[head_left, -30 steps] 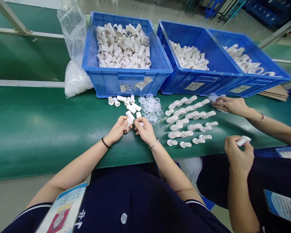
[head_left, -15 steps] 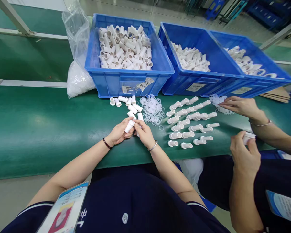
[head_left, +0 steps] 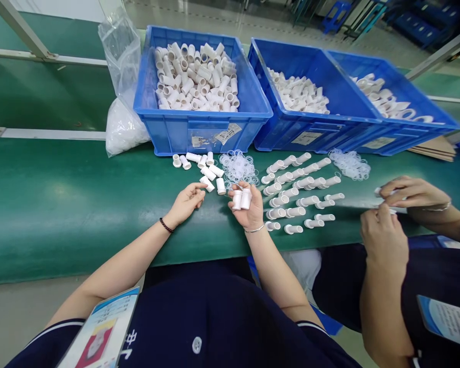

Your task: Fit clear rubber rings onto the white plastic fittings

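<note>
Two short white plastic pipe fittings (head_left: 246, 199) stand side by side in my right hand (head_left: 252, 215), its fingers curled around them in front of the heap of clear rings (head_left: 238, 167). My left hand (head_left: 187, 203) is empty, fingers stretched out and slightly bent. Its fingertips reach the near end of a loose white fitting (head_left: 207, 183) lying on the green table; whether they touch it I cannot tell. Several more loose fittings (head_left: 208, 174) lie beyond, and one (head_left: 221, 186) stands between my hands.
Rows of white fittings (head_left: 278, 214) stand right of my hand. Blue bins (head_left: 203, 122) of white parts line the back, beside a clear plastic bag (head_left: 124, 128). At the right, a co-worker's hands (head_left: 385, 232) work close together near another ring pile (head_left: 349, 164).
My hands have parted. The right one has moved right, now with two fittings in it; the left has let go and opened. The co-worker's far hand has come back from the rings.
</note>
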### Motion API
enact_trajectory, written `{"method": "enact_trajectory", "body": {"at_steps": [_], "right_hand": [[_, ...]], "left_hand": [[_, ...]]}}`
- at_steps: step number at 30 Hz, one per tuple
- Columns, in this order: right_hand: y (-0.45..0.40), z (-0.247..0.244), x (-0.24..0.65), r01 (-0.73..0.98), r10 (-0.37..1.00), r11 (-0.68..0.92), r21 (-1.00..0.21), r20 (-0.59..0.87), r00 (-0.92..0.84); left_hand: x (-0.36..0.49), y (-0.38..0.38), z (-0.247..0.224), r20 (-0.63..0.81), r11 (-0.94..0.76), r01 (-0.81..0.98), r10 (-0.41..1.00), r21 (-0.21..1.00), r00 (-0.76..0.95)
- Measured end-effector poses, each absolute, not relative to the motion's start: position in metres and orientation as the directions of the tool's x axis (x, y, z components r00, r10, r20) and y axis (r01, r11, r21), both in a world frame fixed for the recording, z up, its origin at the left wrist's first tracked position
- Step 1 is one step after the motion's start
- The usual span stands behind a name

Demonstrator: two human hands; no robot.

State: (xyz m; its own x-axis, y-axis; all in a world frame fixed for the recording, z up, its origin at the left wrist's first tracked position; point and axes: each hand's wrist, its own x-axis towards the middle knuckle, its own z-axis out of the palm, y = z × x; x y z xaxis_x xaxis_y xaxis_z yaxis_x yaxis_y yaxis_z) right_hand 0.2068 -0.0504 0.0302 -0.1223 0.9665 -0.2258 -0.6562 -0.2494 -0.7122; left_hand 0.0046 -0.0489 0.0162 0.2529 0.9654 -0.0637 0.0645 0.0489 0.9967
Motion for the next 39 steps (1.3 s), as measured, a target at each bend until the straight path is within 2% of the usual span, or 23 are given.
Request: {"method": "enact_trajectory", "body": {"at_steps": [2,4,5,6,8,11,13,15,17,19,20,22,24,27,31,35,39], "right_hand": [[-0.046,0.029,0.217,-0.477,0.978,-0.182,-0.860,-0.207,0.000],[-0.042,0.026,0.224,-0.106,0.992,-0.063,-0.992,-0.075,0.106],[-0.040,0.024,0.226,0.123,0.993,0.013,-0.992,0.027,0.114],[-0.039,0.022,0.227,0.345,0.988,0.088,-0.935,0.125,0.088],[-0.038,0.018,0.226,0.670,0.969,0.182,-0.720,0.246,0.002],[-0.038,0.014,0.220,0.866,0.959,0.168,-0.471,0.281,-0.033],[-0.039,0.012,0.216,0.908,0.957,0.149,-0.392,0.287,-0.033],[-0.038,0.010,0.213,0.929,0.958,0.149,-0.338,0.283,-0.051],[-0.037,0.009,0.212,0.941,0.960,0.154,-0.301,0.270,-0.070],[-0.037,0.008,0.213,0.944,0.963,0.152,-0.293,0.260,-0.074],[-0.037,0.008,0.213,0.942,0.963,0.150,-0.299,0.259,-0.071],[-0.037,0.009,0.216,0.935,0.963,0.146,-0.324,0.264,-0.059],[-0.040,0.013,0.217,0.924,0.960,0.138,-0.355,0.279,-0.036],[-0.044,0.021,0.216,0.878,0.948,0.161,-0.450,0.319,-0.010],[-0.048,0.033,0.202,0.751,0.934,0.292,-0.593,0.346,-0.090],[-0.048,0.037,0.187,0.722,0.932,0.338,-0.604,0.322,-0.167],[-0.047,0.037,0.183,0.735,0.935,0.338,-0.588,0.298,-0.192]], "left_hand": [[0.004,-0.044,0.016,0.071,-0.118,0.305,0.985,0.945,0.159],[0.006,-0.039,0.017,0.195,-0.239,0.515,0.971,0.823,0.138],[0.008,-0.037,0.017,0.228,-0.274,0.586,0.962,0.763,0.153],[0.010,-0.034,0.018,0.244,-0.295,0.633,0.955,0.716,0.169],[0.015,-0.030,0.017,0.248,-0.303,0.680,0.952,0.667,0.180],[0.019,-0.025,0.013,0.243,-0.280,0.696,0.958,0.661,0.154],[0.018,-0.025,0.011,0.245,-0.270,0.680,0.960,0.681,0.135],[0.015,-0.027,0.011,0.218,-0.247,0.610,0.968,0.753,0.122],[0.011,-0.029,0.013,0.135,-0.171,0.439,0.984,0.882,0.112],[0.008,-0.032,0.017,-0.013,-0.011,0.150,0.988,0.989,0.157],[0.007,-0.033,0.020,-0.090,0.093,-0.005,0.974,0.996,0.206],[0.007,-0.035,0.024,-0.190,0.275,-0.246,0.928,0.929,0.320],[0.008,-0.037,0.025,-0.229,0.367,-0.355,0.898,0.860,0.375],[0.012,-0.038,0.022,-0.247,0.384,-0.348,0.893,0.855,0.377],[0.015,-0.039,0.015,-0.182,0.278,-0.197,0.899,0.940,0.399],[0.014,-0.043,0.011,-0.081,0.087,0.003,0.921,0.996,0.381],[0.012,-0.045,0.015,0.023,-0.091,0.205,0.949,0.974,0.315]]}}
